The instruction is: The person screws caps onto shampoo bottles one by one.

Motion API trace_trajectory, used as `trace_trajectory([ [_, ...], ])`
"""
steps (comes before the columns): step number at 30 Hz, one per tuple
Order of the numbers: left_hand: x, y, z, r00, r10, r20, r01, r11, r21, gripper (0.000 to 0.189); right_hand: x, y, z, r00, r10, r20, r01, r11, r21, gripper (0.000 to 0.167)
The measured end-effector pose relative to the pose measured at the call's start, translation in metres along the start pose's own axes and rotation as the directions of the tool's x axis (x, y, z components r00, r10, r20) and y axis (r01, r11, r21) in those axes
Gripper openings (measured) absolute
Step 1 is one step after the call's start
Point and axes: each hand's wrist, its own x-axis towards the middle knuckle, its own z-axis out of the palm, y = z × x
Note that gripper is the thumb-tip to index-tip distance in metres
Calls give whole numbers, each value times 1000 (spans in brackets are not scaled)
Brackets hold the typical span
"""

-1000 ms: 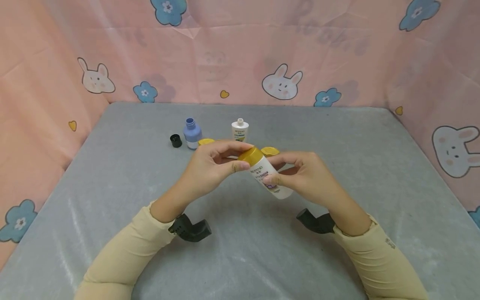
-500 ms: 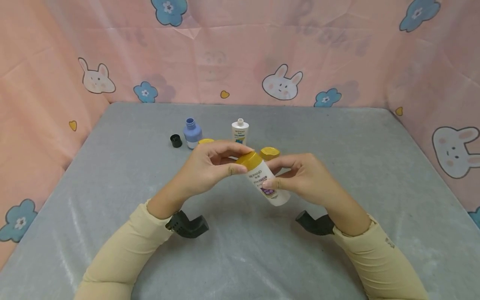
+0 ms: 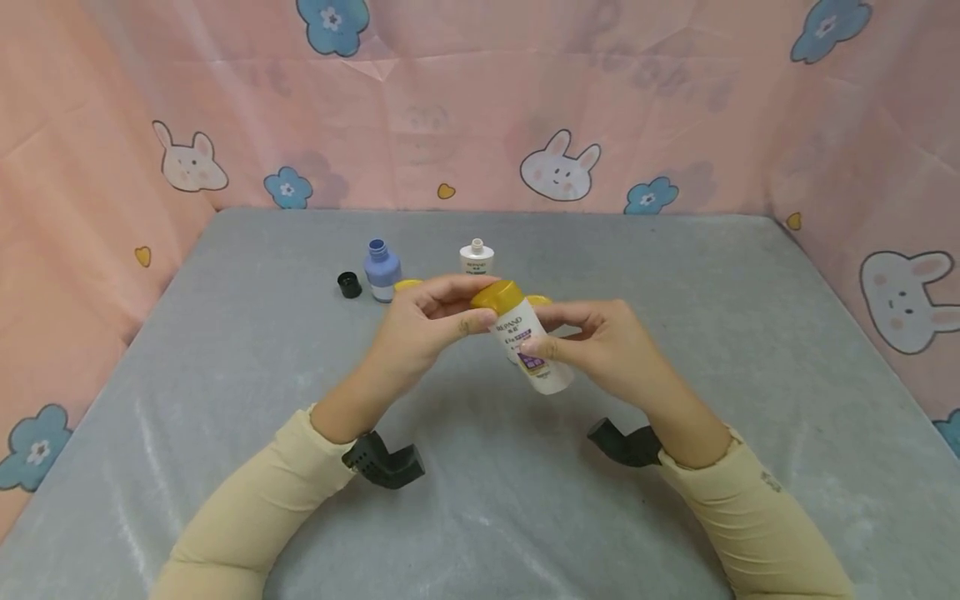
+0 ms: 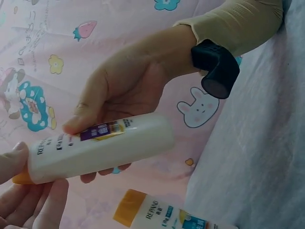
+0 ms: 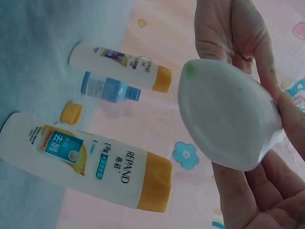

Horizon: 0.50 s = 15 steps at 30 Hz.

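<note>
In the head view, both hands hold a tilted white shampoo bottle (image 3: 536, 358) with a purple label above the table. My left hand (image 3: 423, 321) pinches its yellow cap (image 3: 498, 297) between thumb and fingers. My right hand (image 3: 600, 342) grips the body, thumb across the front. The cap sits on the bottle's top; how tightly cannot be seen. The left wrist view shows the bottle (image 4: 105, 150) from the side, and the right wrist view shows its base (image 5: 228, 114). Behind the hands stands a teal-labelled shampoo bottle (image 5: 81, 162) with a yellow cap.
An uncapped blue bottle (image 3: 383, 271) stands at the back left beside a black cap (image 3: 349, 285). An uncapped white bottle (image 3: 477, 258) stands behind the hands. The right wrist view also shows a purple-labelled bottle (image 5: 119, 67) and a loose yellow cap (image 5: 71, 113).
The held bottle dipped slightly, then rose again, and now leans a little less. Both hands keep their hold on cap and body. The head view has shifted slightly.
</note>
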Motion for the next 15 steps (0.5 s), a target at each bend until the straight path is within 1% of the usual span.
trace_trajectory([
  [3, 2, -4, 2, 998, -31, -50, 30, 999, -21, 35, 2, 0, 1, 999, -10, -30, 9, 1000, -6, 35],
  [7, 8, -5, 8, 995, -74, -73, 72, 997, -21, 37, 4, -1, -4, 997, -24, -69, 23, 1000, -11, 36],
  [9, 13, -3, 12, 994, -69, -81, 68, 998, -16, 39, 7, -3, -8, 996, -26, -88, 25, 1000, -16, 36],
  [12, 24, 0, 17, 995, -40, -86, 39, 999, -16, 38, 15, -6, -17, 992, -28, -127, 27, 1000, -10, 38],
  [15, 37, 5, 20, 996, -17, -82, 15, 999, -28, 38, 24, -7, -25, 986, -17, -165, 26, 998, 58, 40],
])
